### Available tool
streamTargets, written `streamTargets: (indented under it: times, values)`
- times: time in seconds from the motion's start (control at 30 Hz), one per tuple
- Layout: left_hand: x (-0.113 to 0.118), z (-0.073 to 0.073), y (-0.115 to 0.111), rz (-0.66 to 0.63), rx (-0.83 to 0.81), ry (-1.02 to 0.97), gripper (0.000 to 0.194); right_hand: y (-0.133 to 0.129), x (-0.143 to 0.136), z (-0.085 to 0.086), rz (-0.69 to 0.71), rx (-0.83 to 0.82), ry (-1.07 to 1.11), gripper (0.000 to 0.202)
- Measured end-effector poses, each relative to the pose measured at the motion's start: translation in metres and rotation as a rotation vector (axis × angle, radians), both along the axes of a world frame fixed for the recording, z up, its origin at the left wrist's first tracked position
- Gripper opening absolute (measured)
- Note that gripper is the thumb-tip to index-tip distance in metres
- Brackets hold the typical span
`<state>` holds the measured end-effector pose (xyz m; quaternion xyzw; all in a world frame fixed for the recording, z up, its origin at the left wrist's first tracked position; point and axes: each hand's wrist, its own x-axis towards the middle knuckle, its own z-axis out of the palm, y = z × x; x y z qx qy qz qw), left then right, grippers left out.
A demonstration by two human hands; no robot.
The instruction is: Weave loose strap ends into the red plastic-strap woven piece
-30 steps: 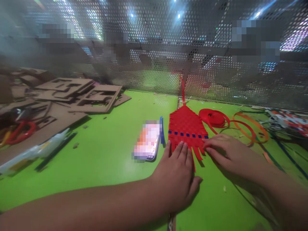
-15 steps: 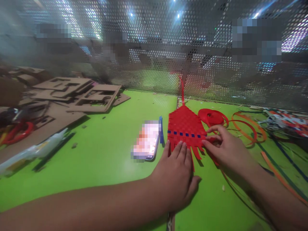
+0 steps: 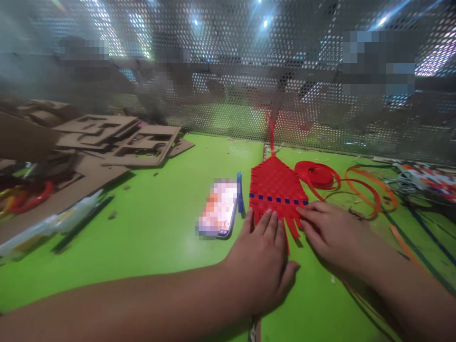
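A red woven strip mat (image 3: 276, 178) lies on the green table, pointed at its far end, with one blue strip (image 3: 278, 199) threaded across it. Loose red strip ends hang from its near side. My left hand (image 3: 261, 254) rests flat over that near side, fingers stretched forward and thumb out. At the mat's right edge, by the end of the blue strip, my right hand (image 3: 331, 232) has its fingers and thumb closed on the weave. Part of the loose ends is hidden under my left hand.
Left of the mat are a phone (image 3: 219, 209) with its screen lit and a short blue strip (image 3: 240, 192). A red strip coil (image 3: 315, 175) and orange loops (image 3: 390, 197) lie right. Cut cardboard (image 3: 149, 142) is piled left. A perforated metal screen (image 3: 228, 95) stands behind.
My right hand has shifted in at the mat's right edge, its raised index finger now lowered and the red strip below it no longer visible. My left hand stays in place.
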<state>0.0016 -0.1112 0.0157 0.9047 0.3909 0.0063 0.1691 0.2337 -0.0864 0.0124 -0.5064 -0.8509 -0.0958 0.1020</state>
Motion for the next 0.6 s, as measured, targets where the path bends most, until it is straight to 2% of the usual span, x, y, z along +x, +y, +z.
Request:
streamTargets:
  times: [0.13, 0.37, 0.43, 0.53, 0.6]
  values:
    - [0.0, 0.0, -0.001, 0.003, 0.007, -0.001, 0.079, -0.005, 0.002, 0.003, -0.018, -0.066, 0.083, 0.048]
    - [-0.001, 0.001, -0.001, -0.007, -0.016, -0.017, 0.081, 0.011, 0.013, 0.011, -0.154, -0.365, 0.301, 0.044]
    - [-0.001, 0.001, 0.0, -0.008, -0.028, -0.012, 0.082, 0.014, 0.015, 0.01, -0.212, -0.427, 0.356, 0.042]
    - [-0.001, 0.001, 0.0, -0.001, -0.03, -0.011, 0.082, 0.018, 0.017, 0.003, -0.314, -0.43, 0.484, 0.031]
    - [0.0, 0.001, 0.001, -0.001, -0.027, -0.006, 0.082, 0.019, 0.016, -0.001, -0.351, -0.445, 0.571, 0.033]
